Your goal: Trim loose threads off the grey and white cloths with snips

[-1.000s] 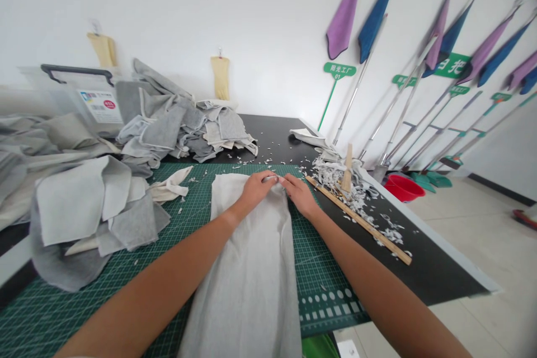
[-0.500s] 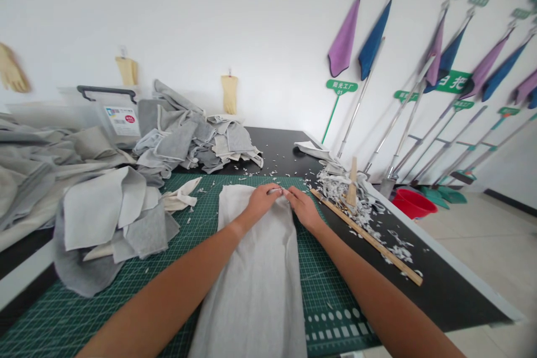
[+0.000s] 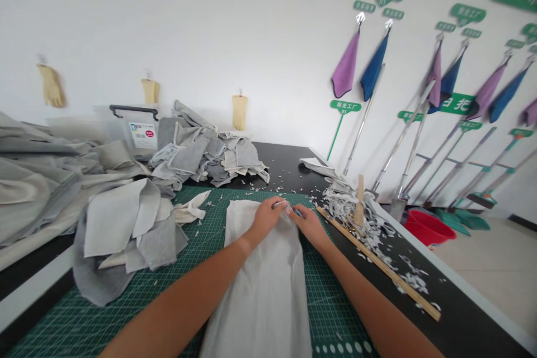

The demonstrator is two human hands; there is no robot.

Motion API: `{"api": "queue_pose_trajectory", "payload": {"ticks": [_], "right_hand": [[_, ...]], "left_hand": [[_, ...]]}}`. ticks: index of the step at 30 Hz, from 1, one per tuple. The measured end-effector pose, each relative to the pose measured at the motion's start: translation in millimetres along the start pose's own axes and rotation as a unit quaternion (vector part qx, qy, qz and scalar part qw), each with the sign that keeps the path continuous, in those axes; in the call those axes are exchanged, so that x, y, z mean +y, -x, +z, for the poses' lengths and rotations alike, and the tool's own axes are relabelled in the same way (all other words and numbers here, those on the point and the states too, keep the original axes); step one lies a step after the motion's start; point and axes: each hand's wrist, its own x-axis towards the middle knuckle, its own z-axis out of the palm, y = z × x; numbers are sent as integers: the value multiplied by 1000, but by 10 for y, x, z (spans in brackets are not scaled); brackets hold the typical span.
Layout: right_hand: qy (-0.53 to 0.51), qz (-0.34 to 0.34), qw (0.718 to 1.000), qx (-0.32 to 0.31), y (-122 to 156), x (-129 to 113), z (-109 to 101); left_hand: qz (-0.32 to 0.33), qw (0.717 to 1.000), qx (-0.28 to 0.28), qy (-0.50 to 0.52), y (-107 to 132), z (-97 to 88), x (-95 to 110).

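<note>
The left hand's (image 3: pixel 266 218) fingers pinch the far edge of the grey cloth (image 3: pixel 264 291); the right hand's (image 3: pixel 311 226) fingers pinch its far right corner, beside a small bluish item (image 3: pixel 297 212) too tiny to identify. The cloth lies lengthwise on the green cutting mat (image 3: pixel 210 238). Stacked cloth pieces (image 3: pixel 113 218) cover the mat's left side; right of the mat lie a wooden strip (image 3: pixel 377 262) and shredded fabric scraps (image 3: pixel 338 201).

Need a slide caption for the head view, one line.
Left hand and right hand together at the far end of a long pale-grey fabric piece on a green gridded mat.
</note>
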Motion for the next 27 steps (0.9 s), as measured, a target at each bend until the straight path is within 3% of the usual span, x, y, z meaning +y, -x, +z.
{"api": "queue_pose_trajectory", "payload": {"ticks": [6,16,21,24,27], "right_hand": [[64,3,998,4,-47,57,-6],[151,40,988,15,-12,-189,-88],[15,88,993,-76,-3,-299,-112],[-85,145,971,-169,65,-436,-129],[-131,149,952,-233,148,-572,-167]], "left_hand": [[-6,993,96,-73,10,-81,218],[86,980,143,-110,-83,-325,873],[128,972,168,-106,-182,-552,1076],[138,966,183,-116,-219,-678,1154],[140,961,201,-128,-231,-800,1234]]}}
